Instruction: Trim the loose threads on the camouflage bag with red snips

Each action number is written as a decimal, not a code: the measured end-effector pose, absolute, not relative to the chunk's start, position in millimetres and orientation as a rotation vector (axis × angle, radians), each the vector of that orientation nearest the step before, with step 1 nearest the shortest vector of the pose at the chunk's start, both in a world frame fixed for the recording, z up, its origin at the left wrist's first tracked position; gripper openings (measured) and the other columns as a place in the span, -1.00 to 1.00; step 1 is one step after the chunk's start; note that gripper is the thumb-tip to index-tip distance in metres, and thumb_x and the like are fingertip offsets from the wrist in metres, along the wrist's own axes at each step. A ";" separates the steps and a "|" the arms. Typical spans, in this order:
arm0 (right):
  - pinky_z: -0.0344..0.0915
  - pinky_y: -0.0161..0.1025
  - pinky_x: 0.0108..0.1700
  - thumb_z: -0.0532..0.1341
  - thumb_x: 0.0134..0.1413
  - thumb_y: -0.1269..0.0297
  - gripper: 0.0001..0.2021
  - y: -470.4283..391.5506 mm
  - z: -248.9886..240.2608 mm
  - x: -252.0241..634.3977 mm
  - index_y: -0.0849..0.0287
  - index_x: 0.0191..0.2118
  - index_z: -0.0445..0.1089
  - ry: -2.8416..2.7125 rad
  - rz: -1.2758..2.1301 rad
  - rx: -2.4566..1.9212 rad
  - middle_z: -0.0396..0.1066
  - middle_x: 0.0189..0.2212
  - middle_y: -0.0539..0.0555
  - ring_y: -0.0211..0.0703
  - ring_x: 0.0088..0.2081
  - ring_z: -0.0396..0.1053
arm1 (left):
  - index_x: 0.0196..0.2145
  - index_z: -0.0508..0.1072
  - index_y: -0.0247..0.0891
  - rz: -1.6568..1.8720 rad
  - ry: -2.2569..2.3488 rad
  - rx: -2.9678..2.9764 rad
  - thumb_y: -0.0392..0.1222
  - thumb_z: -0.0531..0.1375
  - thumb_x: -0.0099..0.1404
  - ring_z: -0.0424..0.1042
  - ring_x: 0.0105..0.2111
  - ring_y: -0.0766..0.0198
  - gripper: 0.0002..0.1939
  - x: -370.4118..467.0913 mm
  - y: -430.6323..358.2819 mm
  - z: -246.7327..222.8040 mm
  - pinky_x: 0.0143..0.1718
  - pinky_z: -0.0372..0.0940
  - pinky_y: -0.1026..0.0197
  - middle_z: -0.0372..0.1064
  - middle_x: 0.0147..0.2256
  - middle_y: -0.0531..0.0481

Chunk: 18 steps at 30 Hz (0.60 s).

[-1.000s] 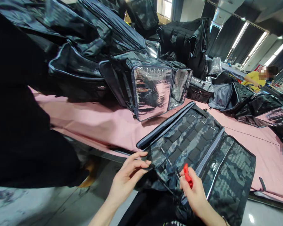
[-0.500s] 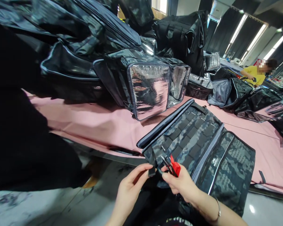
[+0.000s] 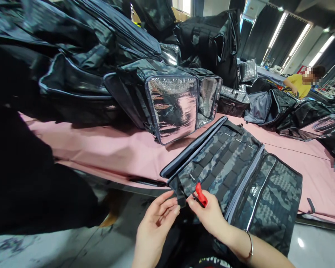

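Observation:
In the head view, a dark camouflage bag (image 3: 214,163) with rows of webbing and a MATEIN label lies partly open at the table's front edge. My left hand (image 3: 158,219) pinches the end of a black strap (image 3: 181,195) at the bag's near left corner. Beside it, my right hand (image 3: 209,214) is closed around small dark thread snips with a red wrapping (image 3: 201,195). The snips' blades are mostly hidden now, close to the strap. A gap of a few centimetres separates the two hands.
Behind the bag, silver-lined camouflage bags (image 3: 173,108) stand on the pink tabletop (image 3: 123,149). More black bags (image 3: 78,100) are heaped at the left. A dark garment (image 3: 39,167) fills the near left. A person in yellow (image 3: 301,85) is at the far right.
My right hand has turned, so the snips' blades no longer show clearly while the red part stands upright. My left fingers have shifted along the strap and spread slightly. The view moved a little.

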State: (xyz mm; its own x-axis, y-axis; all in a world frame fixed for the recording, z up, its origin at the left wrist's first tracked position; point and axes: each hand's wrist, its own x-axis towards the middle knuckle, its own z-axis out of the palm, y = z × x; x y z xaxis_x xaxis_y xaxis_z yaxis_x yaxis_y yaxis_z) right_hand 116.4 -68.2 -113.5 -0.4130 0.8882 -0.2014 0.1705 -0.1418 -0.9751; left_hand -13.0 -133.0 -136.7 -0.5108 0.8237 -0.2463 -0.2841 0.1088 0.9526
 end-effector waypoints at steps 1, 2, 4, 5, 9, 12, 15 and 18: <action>0.06 -0.39 -0.51 0.19 0.04 0.12 -0.75 -67.4 -112.7 117.4 0.21 -0.46 0.29 -1.663 1.417 -1.194 0.09 -0.63 -0.13 -0.38 -0.58 0.04 | -0.09 0.34 -0.26 1.563 1.505 0.565 0.06 0.37 -0.12 0.44 -0.25 0.19 -0.34 -12.9 -133.4 -135.7 -0.23 0.37 0.22 0.44 -0.30 -0.06; 0.10 -0.37 -0.45 0.18 0.06 0.17 -0.77 -66.3 -111.2 117.9 0.22 -0.48 0.31 -1.754 1.253 -1.168 0.13 -0.61 -0.10 -0.35 -0.53 0.09 | -0.10 0.35 -0.26 1.562 1.521 0.577 0.05 0.36 -0.12 0.44 -0.26 0.20 -0.36 -12.7 -133.7 -135.0 -0.24 0.37 0.23 0.44 -0.31 -0.06; 0.15 -0.35 -0.38 0.18 0.06 0.22 -0.82 -63.7 -107.7 117.4 0.21 -0.46 0.37 -1.886 1.069 -1.080 0.21 -0.56 -0.06 -0.30 -0.47 0.17 | -0.11 0.34 -0.25 1.555 1.554 0.614 0.02 0.34 -0.10 0.44 -0.29 0.21 -0.40 -11.7 -133.5 -133.8 -0.26 0.36 0.24 0.45 -0.33 -0.03; 0.17 -0.35 -0.37 0.19 0.06 0.25 -0.85 -62.3 -106.2 116.5 0.21 -0.42 0.40 -1.938 1.029 -1.019 0.25 -0.53 -0.04 -0.29 -0.46 0.20 | -0.11 0.33 -0.25 1.548 1.566 0.638 0.00 0.33 -0.08 0.44 -0.31 0.22 -0.42 -11.0 -133.2 -133.0 -0.27 0.36 0.25 0.45 -0.36 -0.02; 0.17 -0.39 -0.42 0.17 0.01 0.39 -0.90 -56.8 -107.2 111.4 0.18 -0.46 0.42 -2.110 0.931 -0.865 0.29 -0.51 -0.01 -0.28 -0.44 0.27 | -0.11 0.30 -0.23 1.519 1.574 0.719 -0.06 0.28 -0.01 0.44 -0.37 0.23 -0.50 -7.4 -132.8 -128.2 -0.26 0.35 0.21 0.43 -0.45 0.04; 0.19 -0.40 -0.42 0.11 -0.04 0.50 -0.85 -53.9 -112.3 110.0 0.18 -0.48 0.39 -2.221 0.843 -0.856 0.31 -0.48 0.00 -0.27 -0.42 0.30 | -0.10 0.29 -0.24 1.494 1.554 0.710 -0.09 0.25 0.01 0.43 -0.41 0.25 -0.52 -3.7 -133.6 -126.7 -0.28 0.34 0.20 0.42 -0.45 0.06; 0.22 -0.39 -0.38 0.06 -0.06 0.54 -0.81 -53.1 -116.5 110.0 0.19 -0.42 0.38 -2.258 0.792 -0.846 0.32 -0.45 0.02 -0.26 -0.40 0.31 | -0.11 0.27 -0.24 1.533 1.489 0.675 -0.09 0.24 0.03 0.43 -0.39 0.26 -0.54 1.5 -133.8 -129.4 -0.28 0.33 0.19 0.41 -0.42 0.04; 0.22 -0.37 -0.38 0.04 -0.03 0.53 -0.83 -54.7 -119.5 109.5 0.19 -0.44 0.34 -2.214 0.755 -0.875 0.31 -0.45 0.03 -0.25 -0.41 0.30 | -0.13 0.27 -0.23 1.603 1.428 0.624 -0.10 0.27 0.02 0.43 -0.32 0.24 -0.54 5.8 -132.9 -132.5 -0.22 0.33 0.19 0.42 -0.36 0.01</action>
State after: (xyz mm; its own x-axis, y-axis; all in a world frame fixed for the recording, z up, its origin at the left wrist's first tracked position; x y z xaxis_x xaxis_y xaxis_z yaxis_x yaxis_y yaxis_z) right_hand 109.5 -54.7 -119.5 -0.5789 0.7405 0.3415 0.3775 0.6146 -0.6927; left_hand 5.8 -132.9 -132.5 -0.4907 0.8527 -0.1794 -0.2763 0.0430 0.9601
